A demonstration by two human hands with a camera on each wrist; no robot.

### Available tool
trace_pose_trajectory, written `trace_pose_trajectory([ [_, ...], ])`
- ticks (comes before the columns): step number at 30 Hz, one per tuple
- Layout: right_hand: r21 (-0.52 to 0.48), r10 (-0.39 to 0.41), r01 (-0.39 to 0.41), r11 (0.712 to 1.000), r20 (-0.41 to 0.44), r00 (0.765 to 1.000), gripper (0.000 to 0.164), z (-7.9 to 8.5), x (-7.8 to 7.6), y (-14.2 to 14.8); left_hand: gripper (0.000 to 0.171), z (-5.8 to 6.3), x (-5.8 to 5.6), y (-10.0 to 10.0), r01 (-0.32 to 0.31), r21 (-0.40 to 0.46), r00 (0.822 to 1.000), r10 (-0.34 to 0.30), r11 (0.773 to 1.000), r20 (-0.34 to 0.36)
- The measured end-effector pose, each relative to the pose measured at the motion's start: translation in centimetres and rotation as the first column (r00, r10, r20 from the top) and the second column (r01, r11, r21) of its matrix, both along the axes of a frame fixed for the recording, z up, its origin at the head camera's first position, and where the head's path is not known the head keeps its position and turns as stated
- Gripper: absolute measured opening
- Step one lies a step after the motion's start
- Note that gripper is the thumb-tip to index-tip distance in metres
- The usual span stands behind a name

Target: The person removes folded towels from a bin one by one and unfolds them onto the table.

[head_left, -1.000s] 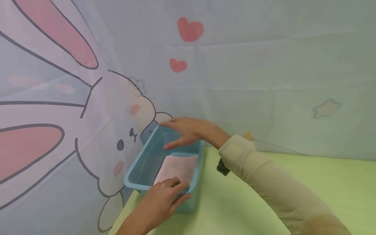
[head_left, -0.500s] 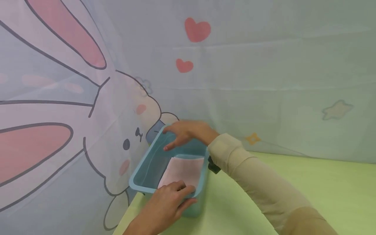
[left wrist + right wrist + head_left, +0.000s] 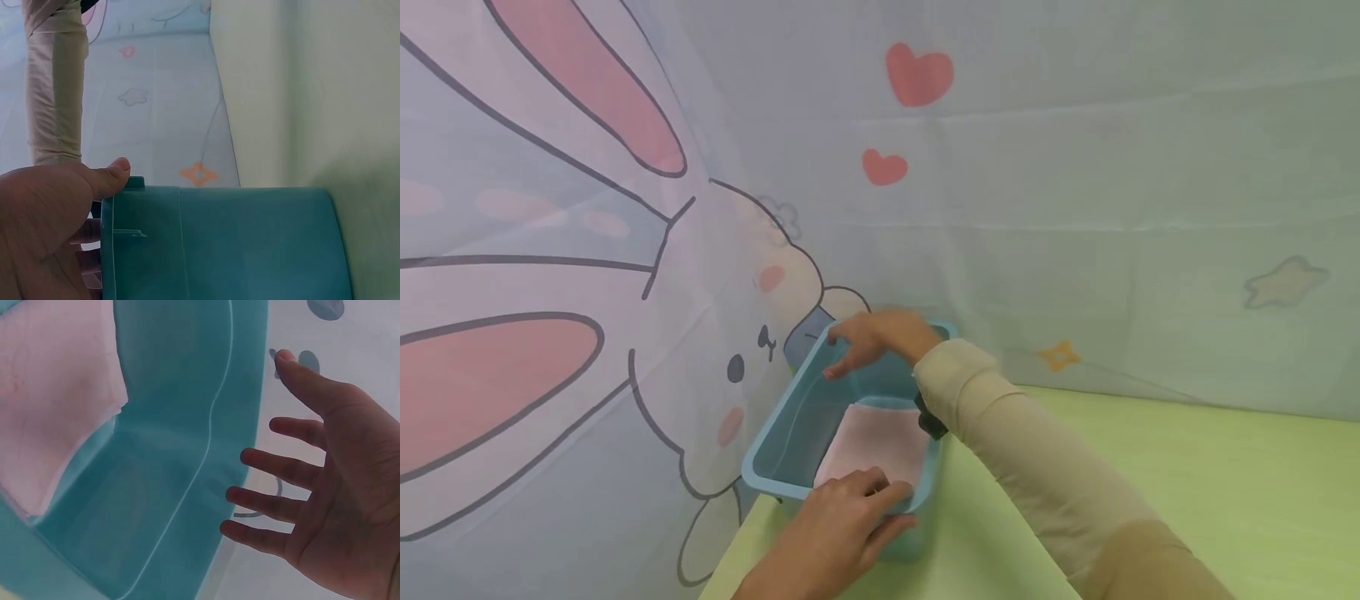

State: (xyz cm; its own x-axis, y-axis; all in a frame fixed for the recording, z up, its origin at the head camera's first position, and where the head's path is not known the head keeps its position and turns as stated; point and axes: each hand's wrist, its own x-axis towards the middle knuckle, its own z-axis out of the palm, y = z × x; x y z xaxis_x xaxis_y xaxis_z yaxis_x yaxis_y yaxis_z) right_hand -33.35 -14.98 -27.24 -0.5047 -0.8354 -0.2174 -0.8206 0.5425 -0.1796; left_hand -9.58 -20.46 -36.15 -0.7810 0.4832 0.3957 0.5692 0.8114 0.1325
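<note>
A blue-green plastic bin point(image 3: 778, 433) stands on the table with a flat pink cloth point(image 3: 880, 437) at its bottom. My left hand point(image 3: 835, 533) grips the near rim, fingers over the inside and thumb outside. In the left wrist view, the thumb of the left hand point(image 3: 50, 219) lies by the rim at a corner of the bin point(image 3: 250, 244). My right hand point(image 3: 876, 337) is over the far end of the bin, holding nothing. The right wrist view shows the right hand point(image 3: 344, 481) with straight, spread fingers beside the bin's rim, away from the pink cloth point(image 3: 56, 394).
A light green tabletop point(image 3: 1187, 467) extends to the right of the bin. Behind it hangs a pale cloth backdrop point(image 3: 1075, 150) with printed hearts and stars. A printed rabbit point(image 3: 700, 417) covers the left side, close to the bin.
The view has turned left, so bin and backdrop sit farther right. My right wrist and forearm have swung left over the bin. The left hand keeps its hold on the rim.
</note>
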Motion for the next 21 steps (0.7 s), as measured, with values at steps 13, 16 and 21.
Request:
trace_pose_trajectory([
  [13,0.033,-0.035,0.032,0.999,0.074,0.997,0.061,-3.8,-0.4,-0.5,0.02,-1.0,0.6,0.5,0.047,-0.002,0.991,-0.047,0.999,-0.124],
  [16,0.012,-0.061,0.06,0.998,0.091,0.994,0.059,-4.4,-0.5,-0.5,0.02,-1.1,0.5,0.6,0.059,0.011,0.989,-0.057,0.998,-0.135],
  [21,0.029,-0.103,0.101,0.994,0.091,0.99,0.055,-5.5,-0.6,-0.5,0.02,-1.2,0.4,0.7,0.079,0.024,0.987,-0.075,0.997,-0.144],
])
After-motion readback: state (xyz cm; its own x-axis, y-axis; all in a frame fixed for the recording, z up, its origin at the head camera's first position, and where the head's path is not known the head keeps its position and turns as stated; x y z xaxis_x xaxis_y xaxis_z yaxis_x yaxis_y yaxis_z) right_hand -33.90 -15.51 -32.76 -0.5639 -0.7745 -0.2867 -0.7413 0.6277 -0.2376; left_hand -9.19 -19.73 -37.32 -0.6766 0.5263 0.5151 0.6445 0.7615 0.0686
